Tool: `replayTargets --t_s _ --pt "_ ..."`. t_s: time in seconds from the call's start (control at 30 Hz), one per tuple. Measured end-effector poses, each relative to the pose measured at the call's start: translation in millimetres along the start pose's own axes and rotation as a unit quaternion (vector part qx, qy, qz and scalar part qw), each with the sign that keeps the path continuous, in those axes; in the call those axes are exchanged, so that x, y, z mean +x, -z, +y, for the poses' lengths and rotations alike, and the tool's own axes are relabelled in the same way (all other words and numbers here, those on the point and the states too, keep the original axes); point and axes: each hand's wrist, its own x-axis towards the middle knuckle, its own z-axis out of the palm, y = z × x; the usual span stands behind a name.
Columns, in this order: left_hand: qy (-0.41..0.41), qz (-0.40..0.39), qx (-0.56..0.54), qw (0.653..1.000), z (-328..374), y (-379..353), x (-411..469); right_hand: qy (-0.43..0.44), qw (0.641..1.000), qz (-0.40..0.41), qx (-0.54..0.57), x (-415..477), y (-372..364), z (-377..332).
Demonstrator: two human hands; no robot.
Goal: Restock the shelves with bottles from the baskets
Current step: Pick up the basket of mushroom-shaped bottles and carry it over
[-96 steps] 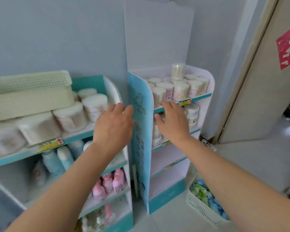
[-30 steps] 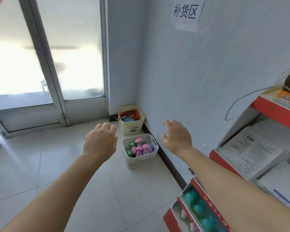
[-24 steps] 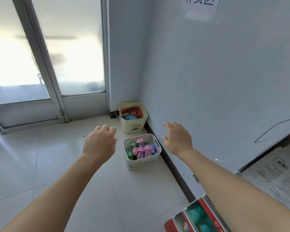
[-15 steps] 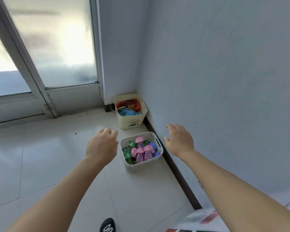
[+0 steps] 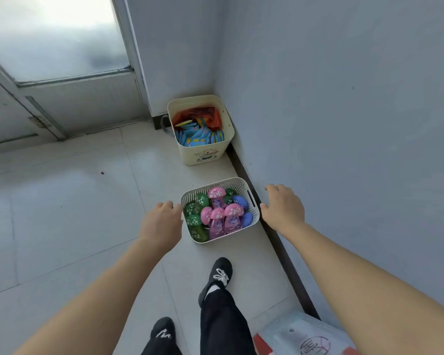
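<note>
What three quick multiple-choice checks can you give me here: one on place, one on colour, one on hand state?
1. Where is the cream bin relative to the white slotted basket?
A on top of it
B nearer the feet
C beyond it, in the corner

2. The mushroom-cap bottles in the basket are:
A all yellow
B pink, green and blue
C red and black

3. The left hand and right hand are:
A open, holding nothing
B each holding a bottle
C lifting the bin

Key:
C, the bin sits farther off where the walls meet.
B, those three cap colours show.
A, the fingers are spread on either side of the basket.
</note>
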Motion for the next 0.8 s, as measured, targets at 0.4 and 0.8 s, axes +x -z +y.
replayTargets --t_s 0.4,0.8 --pt "0.073 -0.094 -0.065 0.991 11 -147 161 -0.038 0.995 -0.087 0.031 165 -151 50" --pt "0.172 -0.122 -0.121 0.97 -29 -353 254 -0.153 0.981 -0.104 0.05 273 -365 86"
